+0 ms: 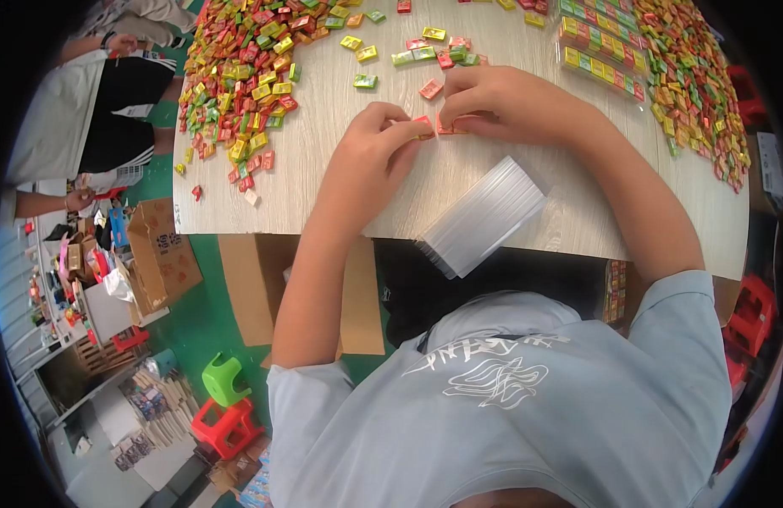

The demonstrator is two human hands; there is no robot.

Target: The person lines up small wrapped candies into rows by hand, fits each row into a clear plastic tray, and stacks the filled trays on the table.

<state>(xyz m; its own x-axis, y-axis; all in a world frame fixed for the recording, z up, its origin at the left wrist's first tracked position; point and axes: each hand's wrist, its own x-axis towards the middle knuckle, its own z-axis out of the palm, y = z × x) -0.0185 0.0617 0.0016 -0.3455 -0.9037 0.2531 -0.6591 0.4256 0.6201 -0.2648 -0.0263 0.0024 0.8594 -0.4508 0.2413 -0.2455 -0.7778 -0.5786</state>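
Note:
My left hand [376,159] pinches a small red wrapped candy [423,125] between thumb and fingers. Just to its right, my right hand [497,103] is closed on red wrapped candy [451,128], partly hidden by the fingers. The two hands nearly meet over the wooden-patterned tabletop [323,161]. Beyond them lie several loose red, green and yellow candies [431,87]. A stack of clear plastic trays [483,217] rests at the table's front edge, close below my hands.
A big candy heap [247,68] covers the table's left side, another heap [692,85] the right. Filled clear packs [601,55] lie at the upper right. Cardboard boxes [163,254] and red and green stools [226,423] stand on the floor. Another person [61,118] is at left.

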